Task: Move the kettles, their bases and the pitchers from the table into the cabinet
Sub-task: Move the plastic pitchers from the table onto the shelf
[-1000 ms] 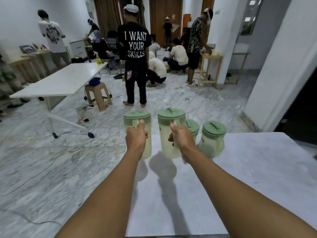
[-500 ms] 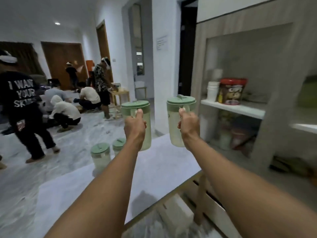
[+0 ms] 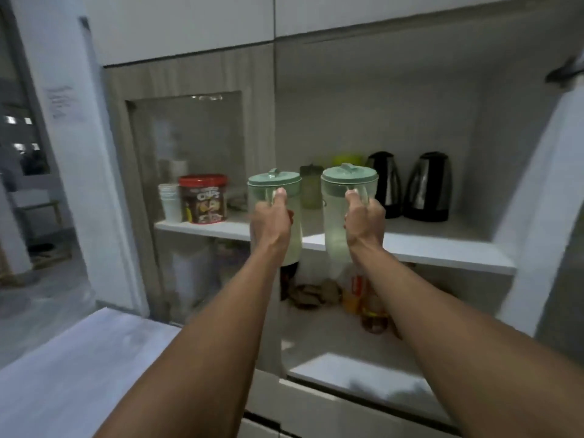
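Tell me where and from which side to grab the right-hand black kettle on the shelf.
The handle does not show on the right kettle, so the grip is a guess. Its body tapers up to a narrow lid, so probably come in from the open front and grip just under the lid. The left kettle stands close beside it.

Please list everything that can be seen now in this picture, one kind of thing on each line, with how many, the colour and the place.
pitchers: 2, pale with green lids, held up before the shelf
kettles: 2, black and steel, shelf right
tub: 1, red lid, shelf left
cups: 1 stack, white, beside the tub
container: 1, greenish, behind the pitchers
shelf: 1, white, cabinet middle
bottles: several, blurred, lower compartment
table: 1, white, lower left
left hand: grip on the left pitcher's handle
right hand: grip on the right pitcher's handle
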### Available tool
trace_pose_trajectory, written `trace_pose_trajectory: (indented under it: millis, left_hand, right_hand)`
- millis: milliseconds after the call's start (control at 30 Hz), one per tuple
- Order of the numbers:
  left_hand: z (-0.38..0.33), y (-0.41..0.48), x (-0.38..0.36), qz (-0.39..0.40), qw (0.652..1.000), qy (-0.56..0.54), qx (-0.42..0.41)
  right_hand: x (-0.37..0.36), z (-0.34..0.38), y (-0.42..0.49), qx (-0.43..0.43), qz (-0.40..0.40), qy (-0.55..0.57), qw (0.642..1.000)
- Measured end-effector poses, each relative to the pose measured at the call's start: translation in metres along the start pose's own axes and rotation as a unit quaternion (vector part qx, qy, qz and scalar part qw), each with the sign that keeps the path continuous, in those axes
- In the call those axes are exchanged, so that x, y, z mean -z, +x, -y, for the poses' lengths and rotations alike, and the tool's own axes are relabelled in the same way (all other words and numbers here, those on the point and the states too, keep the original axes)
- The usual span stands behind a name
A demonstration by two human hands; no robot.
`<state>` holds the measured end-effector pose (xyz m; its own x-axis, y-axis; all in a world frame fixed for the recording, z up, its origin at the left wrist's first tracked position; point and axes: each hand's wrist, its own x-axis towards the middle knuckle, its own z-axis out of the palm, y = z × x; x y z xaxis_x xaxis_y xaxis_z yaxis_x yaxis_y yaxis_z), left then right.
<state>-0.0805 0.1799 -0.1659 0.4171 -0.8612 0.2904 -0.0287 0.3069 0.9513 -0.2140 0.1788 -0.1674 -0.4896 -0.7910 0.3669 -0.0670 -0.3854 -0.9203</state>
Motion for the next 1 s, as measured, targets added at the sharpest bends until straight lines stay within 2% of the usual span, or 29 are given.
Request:
trace_pose_trajectory:
  millis: [167, 333, 667, 767, 900, 1000]
  left_hand:
    - [0.015, 0.018, -0.095, 0.023, 0.999, -0.022, 0.007]
    - [0.046, 0.058, -0.139, 0.017, 1.0, 0.009, 0.01]
    - [0.113, 0.225, -0.184, -0.015, 0.995, 0.048, 0.083]
    - [0.124, 0.276, -0.201, -0.02, 0.993, 0.027, 0.114]
    - [0.165, 0.345, -0.23, -0.001, 0.997, -0.004, 0.077]
    - [0.177, 0.371, -0.245, 0.008, 0.998, -0.008, 0.058]
  right_hand:
    - [0.047, -0.03, 0.085, 0.014, -0.006, -0.015, 1.0]
    - [0.04, -0.077, 0.147, -0.007, 0.025, -0.006, 1.0]
    - [-0.076, -0.156, 0.265, -0.04, 0.02, -0.035, 0.998]
    - [-0.11, -0.177, 0.305, -0.058, 0.017, -0.05, 0.997]
    - [-0.151, -0.209, 0.36, -0.089, 0.051, -0.04, 0.994]
    - [-0.169, -0.212, 0.373, -0.077, 0.035, -0.026, 0.996]
